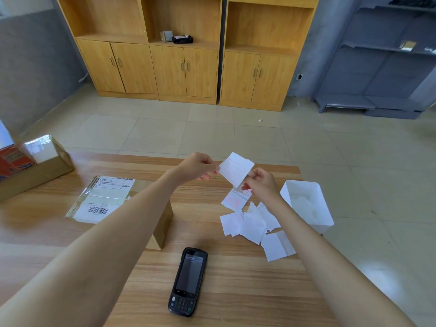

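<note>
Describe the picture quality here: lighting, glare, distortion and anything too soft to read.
Head view: wide-angle distortion tilts the cupboards and stretches everything near the bottom corners; soft light casts only faint shadows on the table; glare washes out the taped parcel at left; the red print on the held slip is too soft to read.

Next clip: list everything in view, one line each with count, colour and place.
held slip: 1, white with red print, above the table
loose slips: several, white, some red-printed, table right
bin: 1, white, table's right edge
handheld scanner: 1, black, table front
labelled parcel: 1, brown, table left of centre
open carton: 1, brown, table's far left
table: 1, wood-grain
cabinets: 3 sections, light wood, back wall
shelving: 1, grey, back right
left hand: pinches held slip's left edge
right hand: pinches its lower right edge
</note>
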Demonstrator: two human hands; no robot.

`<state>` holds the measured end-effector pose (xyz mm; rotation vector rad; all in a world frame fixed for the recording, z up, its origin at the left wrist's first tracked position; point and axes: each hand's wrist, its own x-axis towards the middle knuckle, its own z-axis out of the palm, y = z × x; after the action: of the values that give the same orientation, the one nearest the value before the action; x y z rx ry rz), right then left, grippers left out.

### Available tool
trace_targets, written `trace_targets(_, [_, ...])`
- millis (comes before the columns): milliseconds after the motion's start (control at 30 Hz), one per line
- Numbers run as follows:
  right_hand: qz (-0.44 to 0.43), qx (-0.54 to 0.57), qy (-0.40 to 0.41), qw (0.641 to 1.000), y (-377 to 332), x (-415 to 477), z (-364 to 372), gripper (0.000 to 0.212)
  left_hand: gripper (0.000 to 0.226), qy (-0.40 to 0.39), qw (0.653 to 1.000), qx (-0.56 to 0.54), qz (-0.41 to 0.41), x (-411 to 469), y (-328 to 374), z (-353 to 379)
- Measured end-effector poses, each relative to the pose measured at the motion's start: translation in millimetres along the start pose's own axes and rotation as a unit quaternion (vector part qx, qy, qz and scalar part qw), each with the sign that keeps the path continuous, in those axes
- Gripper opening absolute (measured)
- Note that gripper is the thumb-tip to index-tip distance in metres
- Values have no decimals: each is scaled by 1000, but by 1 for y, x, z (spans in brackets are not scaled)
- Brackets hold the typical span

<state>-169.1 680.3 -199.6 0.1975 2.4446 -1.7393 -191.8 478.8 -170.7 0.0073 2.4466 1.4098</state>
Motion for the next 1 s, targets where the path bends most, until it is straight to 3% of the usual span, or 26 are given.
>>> trace_targets(100, [-3,-15,-9,1000,2,0,0,4,15,-10,1000,7,0,0,1,2])
trace_targets(167, [-2,-26,-11,1000,2,0,0,13,16,-17,1000,11,1,-1,2,2])
trace_targets(433, [-23,-23,6,999,4,5,-3,16,17,-20,1000,24,-1,0,-2,1])
trace_targets(633, [-38,-6,16,999,6,7,-6,42,14,-14,1000,27,-4,0,-5,-1])
trace_targets(1000, [-49,2,34,998,14,12,-8,45,13,-12,1000,27,-6,-1,-8,-2])
